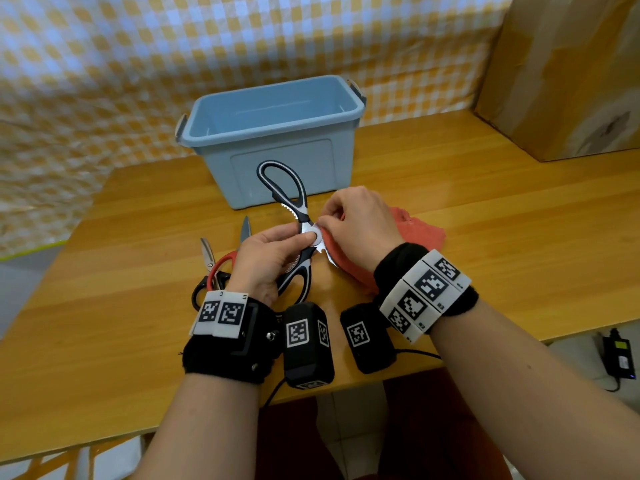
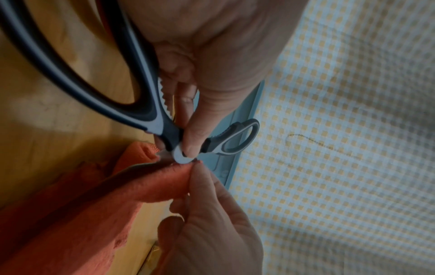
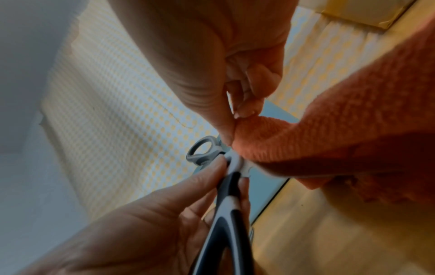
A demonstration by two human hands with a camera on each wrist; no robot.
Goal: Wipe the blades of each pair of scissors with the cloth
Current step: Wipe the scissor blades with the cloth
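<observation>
Black-handled scissors (image 1: 304, 233) splayed, blades rightward

This looks like a plain home workroom or makeshift recording corner rather than a shop or lab. A wooden table (image 1: 485, 244) stands against a wall hung with a yellow-and-white checked cloth (image 1: 104, 64). On it are a blue plastic storage box (image 1: 277, 140) and a taped cardboard box (image 1: 571, 74), and a power adapter (image 1: 620, 355) lies on the tiled floor.
</observation>
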